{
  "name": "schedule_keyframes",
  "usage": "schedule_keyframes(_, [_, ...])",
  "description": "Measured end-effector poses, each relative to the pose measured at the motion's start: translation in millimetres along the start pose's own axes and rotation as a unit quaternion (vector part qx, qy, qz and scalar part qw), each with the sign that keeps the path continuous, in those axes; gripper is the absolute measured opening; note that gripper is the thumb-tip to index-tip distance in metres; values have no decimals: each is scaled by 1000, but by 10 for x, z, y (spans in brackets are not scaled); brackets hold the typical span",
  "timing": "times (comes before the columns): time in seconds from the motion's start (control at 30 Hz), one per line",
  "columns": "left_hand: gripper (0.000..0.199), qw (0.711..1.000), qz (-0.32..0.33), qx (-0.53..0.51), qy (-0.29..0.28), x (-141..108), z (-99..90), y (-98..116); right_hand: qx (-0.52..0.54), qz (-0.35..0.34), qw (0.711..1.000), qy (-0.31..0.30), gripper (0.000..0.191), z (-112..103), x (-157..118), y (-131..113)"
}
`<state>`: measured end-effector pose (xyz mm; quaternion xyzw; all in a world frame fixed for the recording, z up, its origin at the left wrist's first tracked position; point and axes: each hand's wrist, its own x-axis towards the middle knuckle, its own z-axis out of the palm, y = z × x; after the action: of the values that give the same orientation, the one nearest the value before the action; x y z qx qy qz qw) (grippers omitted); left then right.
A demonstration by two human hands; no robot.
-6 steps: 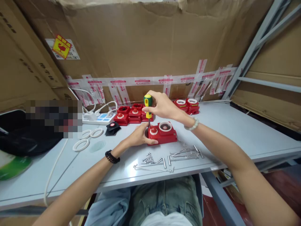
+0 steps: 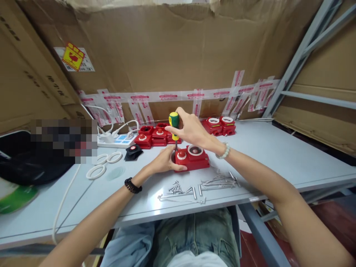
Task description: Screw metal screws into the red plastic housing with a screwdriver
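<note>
A red box (image 2: pixel 194 162) with a round red knob and a white ring around a dark opening sits on the table in front of me. My left hand (image 2: pixel 164 160) is closed around its left end, thumb along the front side. In my right hand (image 2: pixel 190 127) is a screwdriver (image 2: pixel 174 125) with a yellow and green handle, held upright. Its shaft points down at the box's back left corner; the tip is hard to make out there. Small screws (image 2: pixel 176 187) and metal pins (image 2: pixel 200 190) lie on the table nearer to me.
More red boxes (image 2: pixel 143 138) stand behind to the left, others (image 2: pixel 228 126) with white rings at the back right. White rings (image 2: pixel 96 172), clear discs (image 2: pixel 116 172), a black part (image 2: pixel 133 152) and a power strip (image 2: pixel 122 139) lie left. A cardboard wall (image 2: pixel 178 52) closes off the back.
My right hand has turned slightly at the wrist and shifted a little left around the screwdriver handle, which has rotated. The left hand and the red box have stayed in place.
</note>
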<state>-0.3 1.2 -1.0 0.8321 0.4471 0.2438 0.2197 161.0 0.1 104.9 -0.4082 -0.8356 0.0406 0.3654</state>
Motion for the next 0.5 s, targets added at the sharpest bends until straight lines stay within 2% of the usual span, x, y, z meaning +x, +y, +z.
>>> schedule_keyframes(0.1, [63,1000,4,-6,-2,-2,-4,7,32,-24,999,3,25,-85,-5,2])
schedule_keyframes(0.27, [62,999,-2,-32,-15,-2,-12,25,149,-34,985,84,20,-273,-136,-94])
schedule_keyframes(0.3, [62,999,4,-38,-16,0,-11,27,177,-29,981,78,20,-283,-198,-111])
schedule_keyframes(0.37, [63,998,27,-55,-15,3,-7,28,229,-22,973,27,19,-255,-338,-119])
schedule_keyframes(0.5, [59,995,30,-90,9,3,7,22,256,2,966,-45,18,-73,-544,-46])
